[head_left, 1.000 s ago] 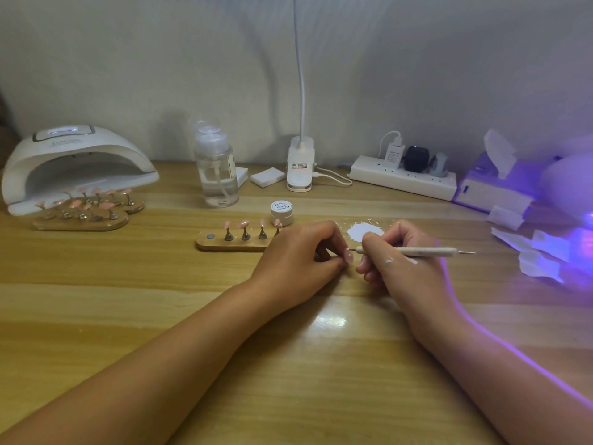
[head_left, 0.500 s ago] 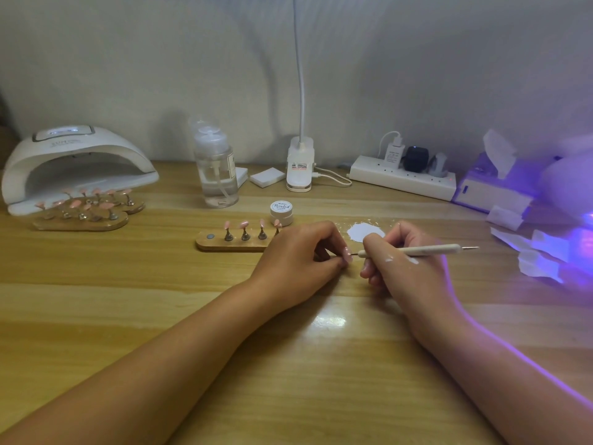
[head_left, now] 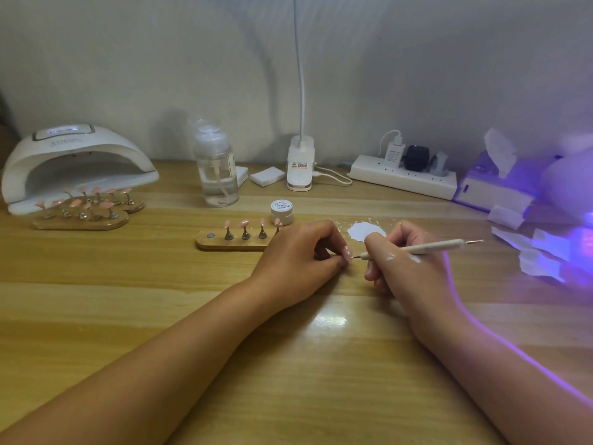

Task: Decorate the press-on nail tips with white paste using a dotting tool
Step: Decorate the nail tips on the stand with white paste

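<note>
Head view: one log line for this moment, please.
left hand: pinches nail tip | right hand: holds dotting tool, point at tip | white paste: patch behind hands

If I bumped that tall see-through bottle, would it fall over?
Perhaps: the bottle is tall and narrow, so a high bump might tip it. Clear liquid seemingly inside would weigh it down, steadying it. Its smooth wall looks slippery.

Ahead of me a plain pale wall (head_left: 128, 59), soft shadows across it, below it a light wooden table (head_left: 96, 300) with banded grain, a white lamp stem (head_left: 300, 75) rising at centre, violet glow (head_left: 574, 245) spilling from my right
</note>
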The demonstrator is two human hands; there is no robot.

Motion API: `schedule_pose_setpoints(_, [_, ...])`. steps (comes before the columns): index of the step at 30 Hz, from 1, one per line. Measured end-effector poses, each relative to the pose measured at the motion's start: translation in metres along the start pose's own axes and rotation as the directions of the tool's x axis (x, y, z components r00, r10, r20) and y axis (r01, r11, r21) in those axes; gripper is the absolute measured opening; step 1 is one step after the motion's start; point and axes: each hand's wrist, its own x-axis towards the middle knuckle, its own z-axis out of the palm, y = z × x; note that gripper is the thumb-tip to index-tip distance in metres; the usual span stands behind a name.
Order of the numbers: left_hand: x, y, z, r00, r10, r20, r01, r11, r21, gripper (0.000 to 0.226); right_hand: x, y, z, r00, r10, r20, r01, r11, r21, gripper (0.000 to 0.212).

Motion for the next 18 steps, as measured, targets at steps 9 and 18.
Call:
schedule_pose_setpoints(9, [-0.0008,0.0004,-0.0012,1.0,-0.006,0.016,0.006,1.0,-0.01,0.015,0.001,0.0027,0.0002,1.0,-0.018,0.006,0.018,1.0,-0.025,0.014])
schedule_pose_setpoints(18, [-0.0002,-0.0002,-0.0008,1.0,-0.012,0.019,0.012,1.0,-0.002,0.016,0.0019,0.0046,0.0,0.999,-0.034,0.006,0.034,0.999,-0.017,0.015])
